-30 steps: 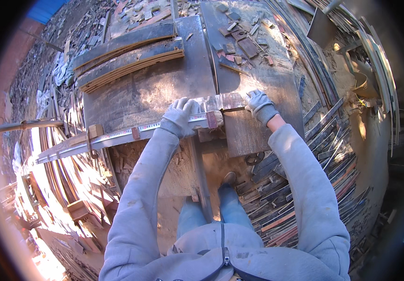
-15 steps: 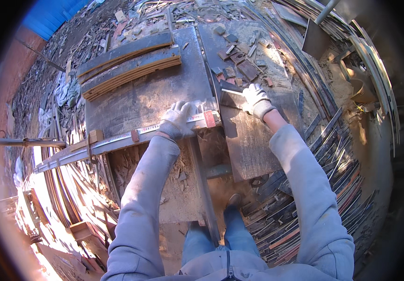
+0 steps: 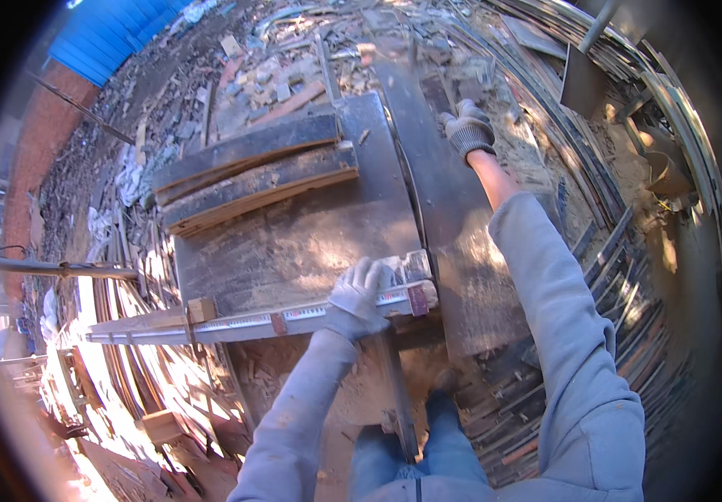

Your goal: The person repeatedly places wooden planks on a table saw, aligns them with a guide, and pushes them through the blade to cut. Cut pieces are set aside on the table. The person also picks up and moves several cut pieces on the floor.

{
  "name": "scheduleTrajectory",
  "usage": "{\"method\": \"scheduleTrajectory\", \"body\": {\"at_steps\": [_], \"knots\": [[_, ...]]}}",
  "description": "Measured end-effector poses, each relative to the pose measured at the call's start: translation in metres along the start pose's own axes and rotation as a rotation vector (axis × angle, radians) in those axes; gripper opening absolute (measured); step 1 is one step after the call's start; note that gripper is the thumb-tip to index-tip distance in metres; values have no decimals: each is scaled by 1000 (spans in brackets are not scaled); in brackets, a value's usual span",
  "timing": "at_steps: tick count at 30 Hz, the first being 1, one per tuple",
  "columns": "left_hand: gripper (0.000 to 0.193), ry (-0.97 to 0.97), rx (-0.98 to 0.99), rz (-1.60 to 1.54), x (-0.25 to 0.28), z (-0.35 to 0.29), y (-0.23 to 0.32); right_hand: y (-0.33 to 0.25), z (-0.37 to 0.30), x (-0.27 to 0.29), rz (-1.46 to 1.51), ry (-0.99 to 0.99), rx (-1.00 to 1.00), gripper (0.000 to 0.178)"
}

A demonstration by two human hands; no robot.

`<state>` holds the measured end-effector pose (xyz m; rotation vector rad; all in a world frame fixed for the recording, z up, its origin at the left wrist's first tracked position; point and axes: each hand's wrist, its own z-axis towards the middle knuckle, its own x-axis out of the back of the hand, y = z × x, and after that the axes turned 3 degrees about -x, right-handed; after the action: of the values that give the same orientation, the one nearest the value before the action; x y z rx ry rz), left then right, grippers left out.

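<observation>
My left hand (image 3: 357, 301), in a pale work glove, lies across the long rail (image 3: 306, 316) with a white measuring tape along it. Its fingers stretch over the far side of the rail, onto the dusty tabletop (image 3: 294, 243). Out at the far right, my gloved right hand (image 3: 469, 130) reaches over the long dark side panel (image 3: 465, 276). Its fingers are closed at the end of a dark piece of board (image 3: 436, 94), partly blurred. Two dark-faced stacks of boards (image 3: 264, 188) lie on the tabletop, left of centre.
A small wood block (image 3: 202, 310) sits by the rail's left part, and a reddish block (image 3: 418, 300) at its right end. Scrap wood (image 3: 285, 84) covers the ground beyond the table. Long strips (image 3: 545, 109) are heaped on the right. A narrow gap separates tabletop and panel.
My right hand has gone farther out along the side panel with the board. The loose scraps on that panel have left its surface. My left hand stays on the rail; the view has shifted.
</observation>
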<state>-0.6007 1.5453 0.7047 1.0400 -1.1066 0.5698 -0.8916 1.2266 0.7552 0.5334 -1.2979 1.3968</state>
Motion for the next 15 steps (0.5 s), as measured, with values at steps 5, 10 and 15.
{"method": "scheduleTrajectory", "body": {"at_steps": [5, 10, 15], "knots": [[109, -35, 34, -42, 3, 5, 1, 60, -121, 99, 614, -509, -6, 11], [111, -4, -9, -51, 17, 10, 11, 53, -209, 114, 209, -700, 485, 19], [114, -36, 10, -129, 25, 12, 22, 23, -226, 73, 69, -773, 517, 39]]}}
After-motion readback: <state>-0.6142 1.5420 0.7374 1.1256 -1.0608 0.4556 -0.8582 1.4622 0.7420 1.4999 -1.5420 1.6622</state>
